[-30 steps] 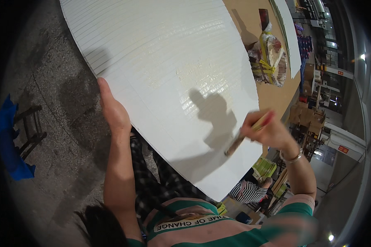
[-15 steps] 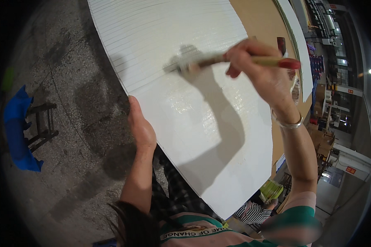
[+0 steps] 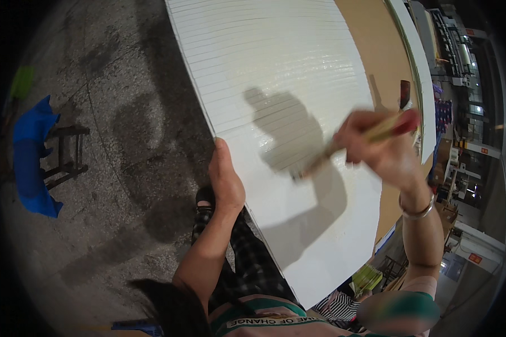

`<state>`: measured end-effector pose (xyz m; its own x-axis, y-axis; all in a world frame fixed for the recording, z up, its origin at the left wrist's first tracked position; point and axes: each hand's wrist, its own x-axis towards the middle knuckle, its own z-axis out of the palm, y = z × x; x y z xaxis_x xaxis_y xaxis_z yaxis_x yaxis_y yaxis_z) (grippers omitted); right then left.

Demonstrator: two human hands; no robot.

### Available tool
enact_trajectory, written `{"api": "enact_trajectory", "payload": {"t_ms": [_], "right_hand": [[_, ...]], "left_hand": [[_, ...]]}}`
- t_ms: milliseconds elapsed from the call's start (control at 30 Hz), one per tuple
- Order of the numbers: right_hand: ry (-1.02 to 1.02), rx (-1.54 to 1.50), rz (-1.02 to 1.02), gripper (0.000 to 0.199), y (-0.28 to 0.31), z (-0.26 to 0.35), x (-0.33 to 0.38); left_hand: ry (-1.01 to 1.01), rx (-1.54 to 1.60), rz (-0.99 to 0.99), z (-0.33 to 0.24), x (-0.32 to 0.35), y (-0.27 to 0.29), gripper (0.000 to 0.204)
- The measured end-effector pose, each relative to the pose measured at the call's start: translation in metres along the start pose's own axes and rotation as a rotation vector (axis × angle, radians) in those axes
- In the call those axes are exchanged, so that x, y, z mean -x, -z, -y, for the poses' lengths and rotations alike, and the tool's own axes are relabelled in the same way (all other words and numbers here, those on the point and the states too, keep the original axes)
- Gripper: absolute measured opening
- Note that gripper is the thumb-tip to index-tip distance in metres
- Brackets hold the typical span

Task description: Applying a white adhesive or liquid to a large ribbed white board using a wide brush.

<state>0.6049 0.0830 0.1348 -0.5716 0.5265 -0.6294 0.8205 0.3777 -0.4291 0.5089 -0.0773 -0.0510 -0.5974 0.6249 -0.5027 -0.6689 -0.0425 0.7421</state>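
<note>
A large white board (image 3: 337,224) lies in front of me, with fine parallel lines across its far part and a wet shine over its middle. My left hand (image 3: 229,177) grips the board's left edge, its thumb at the rim and its other fingers hidden underneath. Over the right half of the board, my right hand (image 3: 379,149) is closed around a paintbrush (image 3: 389,126) with a pale, red-ended handle. The brush slants down to the left, its blurred bristles at or just above the board. My arm's shadow falls across the surface.
Brown board (image 3: 371,33) shows beneath the white one on the right. A dark red upright handle (image 3: 405,94) stands beyond my right hand. On the concrete floor at left is a dark stool (image 3: 67,154) beside blue material (image 3: 31,163). Shelving and machines line the far right.
The brush and my right hand have swept nearer to me over the board. My left hand still grips the edge. The whole view has shifted, so the board appears further right.
</note>
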Motion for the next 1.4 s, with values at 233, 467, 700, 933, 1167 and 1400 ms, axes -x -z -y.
{"api": "enact_trajectory", "payload": {"t_ms": [233, 467, 700, 933, 1167, 1400], "right_hand": [[0.324, -0.044, -0.323, 0.024, -0.006, 0.014, -0.050], [0.449, -0.106, -0.591, 0.020, 0.005, 0.043, -0.060], [0.408, 0.015, -0.260, 0.024, -0.030, 0.004, 0.007], [0.528, 0.166, -0.383, 0.026, -0.034, 0.031, -0.022], [0.409, -0.019, -0.548, 0.027, -0.021, 0.050, -0.014], [0.455, 0.171, -0.214, 0.026, -0.051, 0.010, 0.025]], "left_hand": [[0.012, -0.004, 0.006, -0.002, -0.002, 0.001, 0.059], [0.039, 0.057, 0.052, -0.003, 0.001, -0.012, 0.058], [-0.020, -0.031, 0.043, -0.006, -0.001, -0.001, 0.060], [-0.026, 0.004, 0.010, 0.002, -0.007, -0.001, 0.062], [-0.030, -0.028, 0.037, -0.010, -0.003, -0.005, 0.063], [0.015, 0.004, 0.024, -0.015, -0.002, -0.008, 0.065]]}}
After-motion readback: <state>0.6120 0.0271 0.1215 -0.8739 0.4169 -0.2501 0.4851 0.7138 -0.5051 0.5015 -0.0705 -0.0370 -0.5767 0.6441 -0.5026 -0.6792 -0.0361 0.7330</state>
